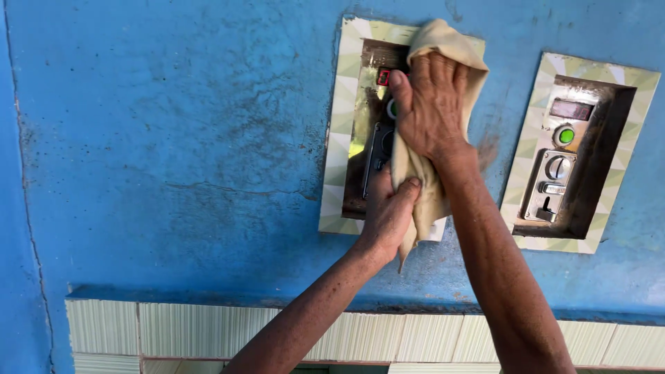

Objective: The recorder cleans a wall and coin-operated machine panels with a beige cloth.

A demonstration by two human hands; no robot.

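Left hand (389,211) pinches the beige cloth's (422,173) lower edge taut; right hand (431,104) presses it flat over the recessed coin-acceptor panel (364,131) in the blue wall (173,138). Firm, even pressure suits wiping around the buttons.

matt cloth rag (443,48), shiny metal panel (364,118), rough wall (173,138)

Coin-operated station, coin panels (564,149), blue wall (173,152)
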